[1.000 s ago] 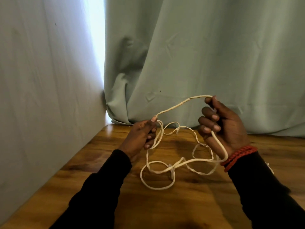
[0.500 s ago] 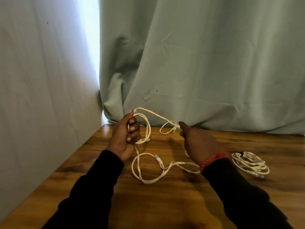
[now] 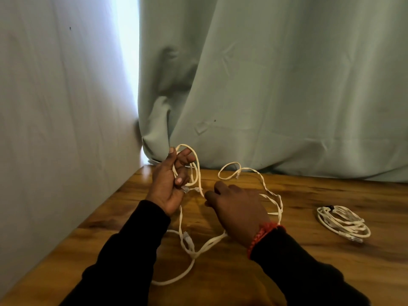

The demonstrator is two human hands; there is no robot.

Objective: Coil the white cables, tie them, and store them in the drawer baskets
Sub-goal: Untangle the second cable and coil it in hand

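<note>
Left hand (image 3: 170,186) gripping white cable (image 3: 194,248) loops, wooden table (image 3: 331,272)

Both arms are in long black sleeves, left sleeve (image 3: 132,246) and right sleeve (image 3: 295,261), plain dark fabric with no logo showing, cuffs ending right at the wrists. Just past the right cuff there's a red braided bracelet (image 3: 261,236). The left hand (image 3: 170,184) and right hand (image 3: 238,206) are bare, no rings showing.
</note>
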